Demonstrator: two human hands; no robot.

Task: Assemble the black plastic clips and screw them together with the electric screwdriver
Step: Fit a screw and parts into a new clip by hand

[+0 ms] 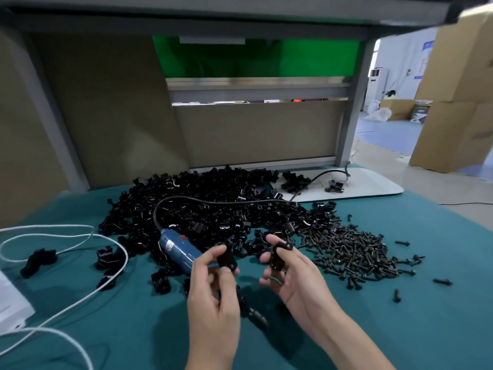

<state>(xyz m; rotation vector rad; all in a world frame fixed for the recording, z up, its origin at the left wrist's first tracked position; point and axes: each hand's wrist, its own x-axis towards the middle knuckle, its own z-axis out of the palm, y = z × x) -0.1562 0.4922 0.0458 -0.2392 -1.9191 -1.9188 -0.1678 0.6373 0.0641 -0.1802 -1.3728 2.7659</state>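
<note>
Two clip halves are held up just in front of the clip pile (213,204), at its near edge. The left clip half (226,259) is pinched btwn thumb and fingertips of the left hand (213,287). The right clip half (278,256) is pinched by the right hand (293,276), w/ the index finger laid over its top. The halves are kept apart, a gap btwn them, prob. so they can be lined up and mated before a screw is driven. Nothing is joined yet.

The electric screwdriver (177,249) is laid against the pile's near-left edge, untouched, its front end hidden behind the left hand. It seems to be parked there for a quick grab. Its black cord (213,201) is looped back over the pile and may drag clips when lifted.

Screws (354,252) are heaped right of the pile, touching it, w/ strays scattered further right. A white cable (112,279) is looped left of the pile, over a few loose clips (106,259), and could snag. More clips are seen on a white board (368,184) behind-right of the pile. All of it is set on a teal cloth (346,329).
</note>
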